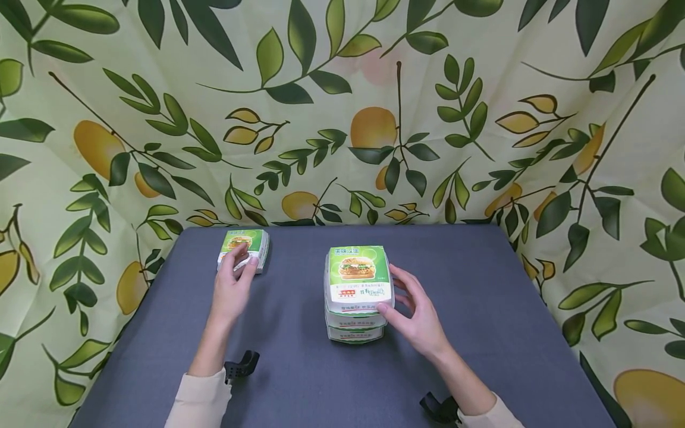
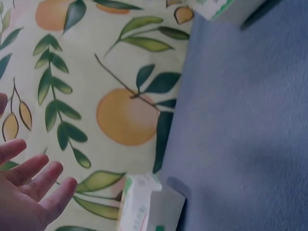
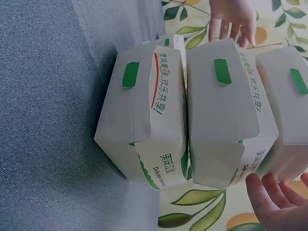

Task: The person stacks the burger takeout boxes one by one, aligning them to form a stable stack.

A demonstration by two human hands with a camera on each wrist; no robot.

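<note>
Now, box stack (image 1: 355, 292), L of R. grip (image 1: 420, 318)

Cream sleeves (image 1: 200, 397), black curved wrist mounts (image 1: 243, 364)

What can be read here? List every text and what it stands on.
"美味汉堡": top box; bottom box.
"Delicious": bottom box; next word blurred.
"欢乐共享!": bottom box and middle box; preceding characters unclear.
Too small or blurred: other print on top box; print on lone box.
</note>
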